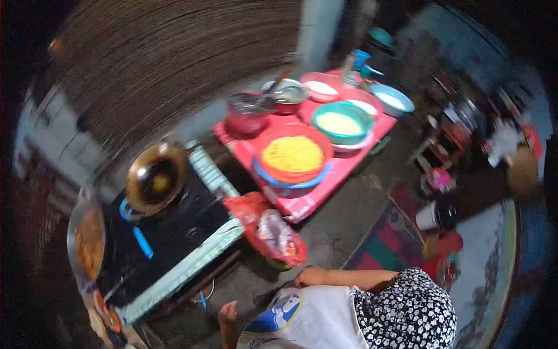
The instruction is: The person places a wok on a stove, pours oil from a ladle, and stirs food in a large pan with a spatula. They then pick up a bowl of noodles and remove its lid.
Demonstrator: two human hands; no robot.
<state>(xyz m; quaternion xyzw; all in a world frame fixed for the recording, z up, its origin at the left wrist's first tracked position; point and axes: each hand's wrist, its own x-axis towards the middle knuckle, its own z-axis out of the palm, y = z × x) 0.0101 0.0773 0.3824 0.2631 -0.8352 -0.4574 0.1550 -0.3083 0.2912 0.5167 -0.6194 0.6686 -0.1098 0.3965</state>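
Observation:
My left hand [228, 313] hangs low in front of my body, away from the stove table. Its fingers look loosely apart, and nothing shows in it. Close to my waist, my right hand [307, 277] is bent inward; blur and shadow hide its fingers. Just beyond it, a red plastic bag [256, 216] hangs at the corner of the black stove top [192, 227]. On that top, a brown wok [156, 177] holds dark liquid with a yellowish spot in it. A blue-handled utensil [141, 241] lies beside the wok.
A wide pan of brown food [90, 244] stands at far left. The pink table [317, 200] bears a red colander of yellow strips [293, 158], a green basin [343, 123], a red pot [245, 119] and a light-blue basin [392, 100]. A patterned mat [381, 247] lies right.

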